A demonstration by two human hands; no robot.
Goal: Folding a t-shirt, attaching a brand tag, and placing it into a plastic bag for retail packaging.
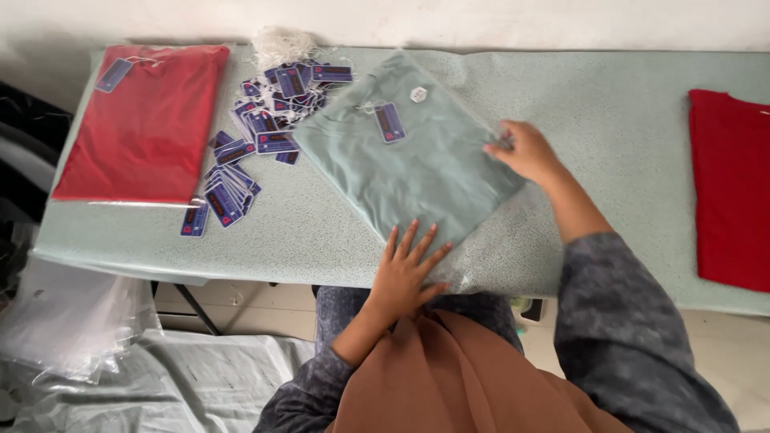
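Bagged green garment (409, 160) lies at the middle of the tabletop (609, 112), turned at an angle. Left hand (405, 273) rests flat and released on its near corner; right hand (525, 151) pinches the bag's right edge. Blue tags (257, 136) lie scattered left of it, beside a bagged red garment (144, 120).

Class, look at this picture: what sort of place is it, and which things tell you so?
Probably a garment packing workshop: a folded green shirt in a clear bag, a bagged red shirt, and a pile of blue hang tags on the table.
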